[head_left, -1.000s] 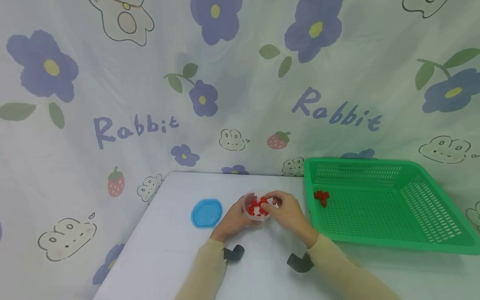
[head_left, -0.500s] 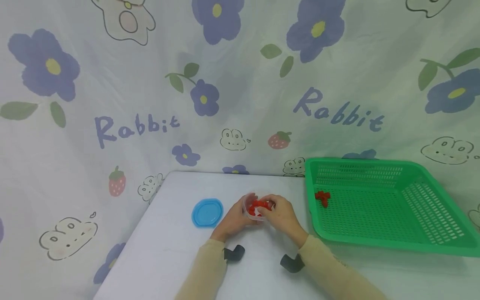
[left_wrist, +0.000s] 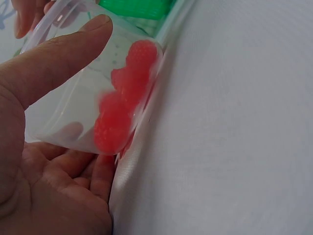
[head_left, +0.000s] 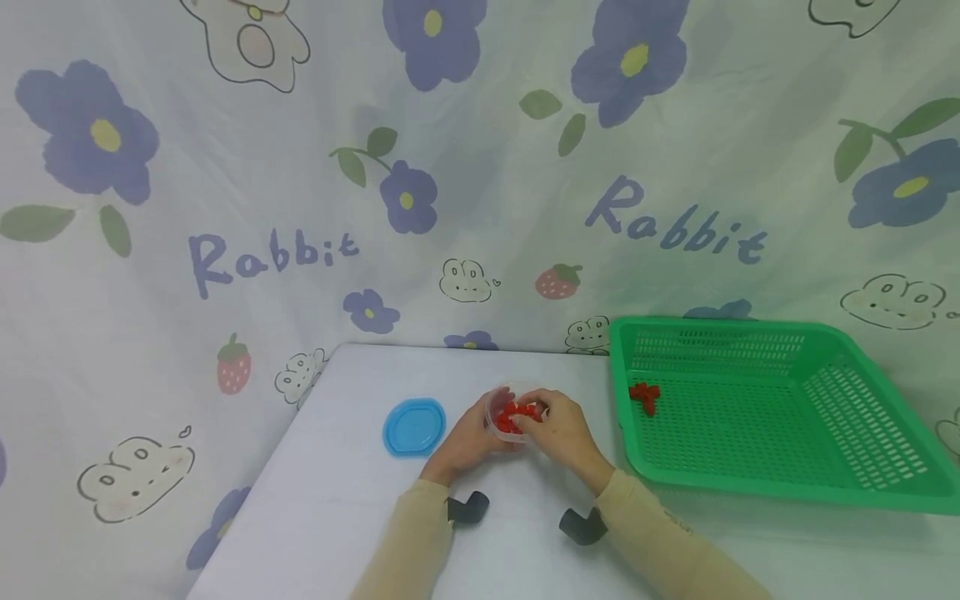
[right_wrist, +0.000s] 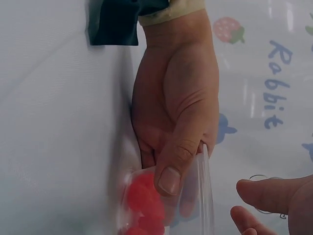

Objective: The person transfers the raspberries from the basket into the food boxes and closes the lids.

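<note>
Left hand (head_left: 465,439) wraps the clear tub (head_left: 492,422) lower centre, can't tell if right hand (head_left: 564,429) pinches anything, and one knuckle bump could spill the red berries (left_wrist: 115,132).

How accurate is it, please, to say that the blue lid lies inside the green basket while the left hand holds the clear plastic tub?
The blue lid isn't inside the green basket: the head view shows it on the white table. The left hand holds the clear plastic tub.

Left hand (head_left: 468,437) curled in a grip, right hand (head_left: 564,428) near, fingers (right_wrist: 245,220) loosely bent.
</note>
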Available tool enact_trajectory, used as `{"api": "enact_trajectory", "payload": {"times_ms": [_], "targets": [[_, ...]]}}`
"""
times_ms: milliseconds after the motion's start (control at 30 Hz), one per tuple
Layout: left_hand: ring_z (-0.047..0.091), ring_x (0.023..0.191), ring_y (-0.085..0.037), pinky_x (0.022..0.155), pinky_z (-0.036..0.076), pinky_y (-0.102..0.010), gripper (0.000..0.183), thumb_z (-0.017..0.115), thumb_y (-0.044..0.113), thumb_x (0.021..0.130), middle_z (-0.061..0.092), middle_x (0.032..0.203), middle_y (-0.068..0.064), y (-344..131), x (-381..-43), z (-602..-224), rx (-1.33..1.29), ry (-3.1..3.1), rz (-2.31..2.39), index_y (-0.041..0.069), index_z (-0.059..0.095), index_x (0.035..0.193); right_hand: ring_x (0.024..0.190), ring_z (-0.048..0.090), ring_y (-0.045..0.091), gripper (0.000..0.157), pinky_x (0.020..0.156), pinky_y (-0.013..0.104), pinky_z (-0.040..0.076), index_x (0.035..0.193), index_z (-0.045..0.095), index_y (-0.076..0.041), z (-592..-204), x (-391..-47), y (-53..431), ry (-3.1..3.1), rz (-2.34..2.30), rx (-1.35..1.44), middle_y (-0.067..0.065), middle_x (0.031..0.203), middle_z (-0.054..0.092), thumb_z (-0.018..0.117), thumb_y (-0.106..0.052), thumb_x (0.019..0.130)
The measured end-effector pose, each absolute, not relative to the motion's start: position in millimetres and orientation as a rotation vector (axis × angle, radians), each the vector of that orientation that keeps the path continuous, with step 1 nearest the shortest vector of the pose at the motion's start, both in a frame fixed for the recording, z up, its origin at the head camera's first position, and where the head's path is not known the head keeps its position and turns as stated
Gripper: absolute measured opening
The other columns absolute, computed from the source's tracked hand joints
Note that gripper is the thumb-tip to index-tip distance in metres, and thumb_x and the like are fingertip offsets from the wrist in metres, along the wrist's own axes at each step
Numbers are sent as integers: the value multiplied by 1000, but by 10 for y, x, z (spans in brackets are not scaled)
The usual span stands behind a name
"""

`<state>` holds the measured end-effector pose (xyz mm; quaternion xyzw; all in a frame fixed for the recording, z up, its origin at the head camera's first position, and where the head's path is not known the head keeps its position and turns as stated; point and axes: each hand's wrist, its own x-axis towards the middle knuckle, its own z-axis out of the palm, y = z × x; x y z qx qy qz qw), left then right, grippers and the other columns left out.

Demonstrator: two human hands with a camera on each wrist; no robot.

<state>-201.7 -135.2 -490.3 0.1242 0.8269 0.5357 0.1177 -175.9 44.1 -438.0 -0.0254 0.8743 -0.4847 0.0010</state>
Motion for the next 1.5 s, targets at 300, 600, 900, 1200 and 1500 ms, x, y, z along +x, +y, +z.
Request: {"api": "enact_trajectory", "payload": {"times_ms": [300, 600, 900, 1200, 1500], "targets": [[38, 144, -27, 113, 36, -54, 95, 89, 28, 77, 46, 153, 0, -1345, -2027, -4903, 345, 2428, 1548, 21, 36, 156, 84, 53, 23, 24, 58, 26, 51, 110, 71, -9, -4269, -1738, 508, 2776, -1544, -202, 4, 89, 57, 76, -15, 88], [39, 143, -26, 112, 38, -54, 96, 89, 24, 77, 46, 153, 1, -1336, -2033, -4900, 314, 2422, 1539, 22, 35, 156, 87, 51, 25, 21, 67, 30, 46, 109, 73, -12, -4000, -1673, 639, 2808, -1533, -267, 3, 85, 54, 77, -19, 89], [38, 144, -24, 113, 36, -55, 98, 90, 30, 75, 47, 152, 6, -1339, -2036, -4928, 302, 2427, 1531, 25, 35, 156, 85, 49, 21, 24, 62, 24, 44, 111, 73, -9, -3798, -1671, 878, 2851, -1545, -363, 5, 87, 54, 77, -17, 89], [37, 144, -23, 113, 36, -54, 98, 89, 33, 75, 46, 152, 9, -1348, -2023, -4927, 304, 2405, 1549, 25, 35, 156, 77, 46, 22, 23, 58, 27, 38, 112, 72, -9, -3662, -1676, 1144, 2846, -1568, -356, 6, 89, 52, 74, -18, 91], [37, 145, -22, 113, 36, -54, 95, 89, 30, 76, 46, 152, 9, -1358, -2028, -4933, 326, 2388, 1557, 29, 36, 155, 77, 44, 23, 21, 60, 27, 36, 112, 72, -8, -3660, -1729, 1413, 2827, -1588, -371, 8, 88, 49, 73, -17, 93]]}}
